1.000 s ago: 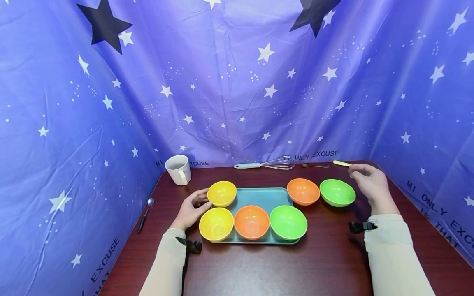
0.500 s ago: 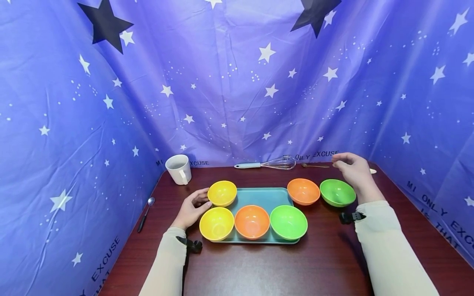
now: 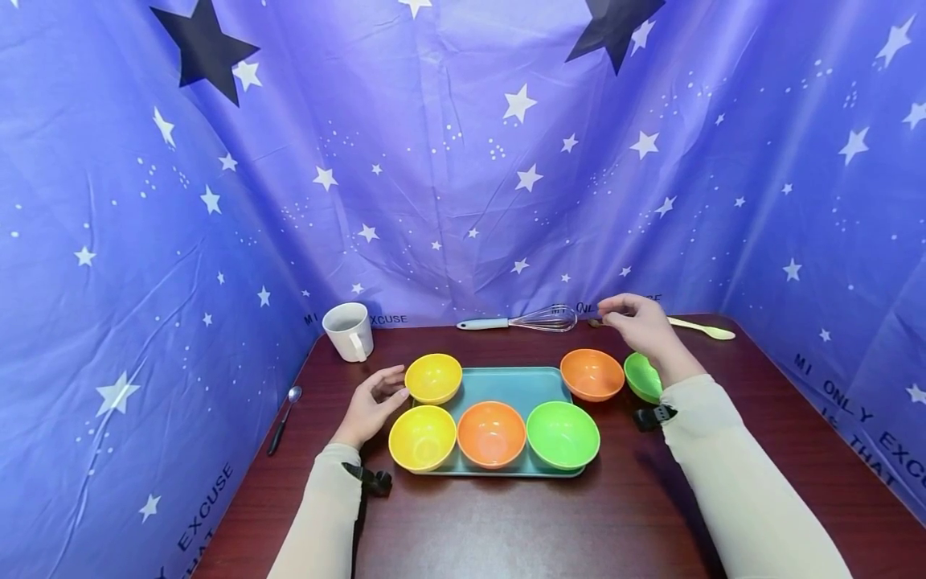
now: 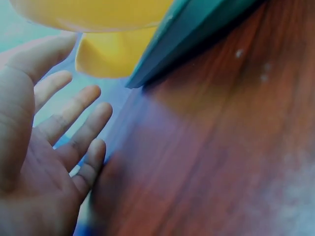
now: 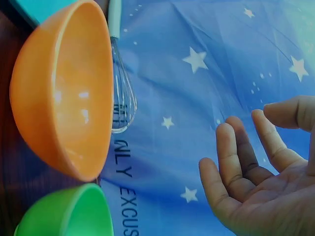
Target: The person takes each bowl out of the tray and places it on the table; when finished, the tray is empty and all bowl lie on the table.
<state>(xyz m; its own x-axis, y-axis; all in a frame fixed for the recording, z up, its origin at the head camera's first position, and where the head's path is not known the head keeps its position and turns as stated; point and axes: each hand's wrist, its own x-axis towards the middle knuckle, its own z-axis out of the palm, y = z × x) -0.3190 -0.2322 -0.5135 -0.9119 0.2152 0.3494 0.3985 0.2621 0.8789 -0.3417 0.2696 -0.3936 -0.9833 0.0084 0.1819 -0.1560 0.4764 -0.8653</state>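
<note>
Fingers loosely spread, my left hand (image 3: 370, 406) is just left of the back yellow bowl (image 3: 433, 378); the left wrist view shows its palm (image 4: 44, 162) holding nothing. Another yellow bowl (image 3: 423, 438), an orange bowl (image 3: 492, 434) and a green bowl (image 3: 563, 435) line the front of a teal tray (image 3: 514, 382). My right hand (image 3: 644, 330) hovers at the back right, with nothing in its fingers in the right wrist view. Below it are an orange bowl (image 5: 81, 98) and a green bowl (image 3: 640, 378), partly covered by the hand and wrist.
A whisk (image 3: 485, 324) lies along the back edge. Beside the right hand is a pale yellow-green spoon (image 3: 712, 331); a small brown utensil (image 3: 595, 322) is mostly hidden. At left stand a white mug (image 3: 347, 330) and a dark-handled spoon (image 3: 282, 422). Starry cloth encloses the table.
My right hand has travelled left from the yellow-green spoon, over the green bowl toward the small brown utensil. The left hand has eased slightly away from the back yellow bowl. Bowls and tray stay put.
</note>
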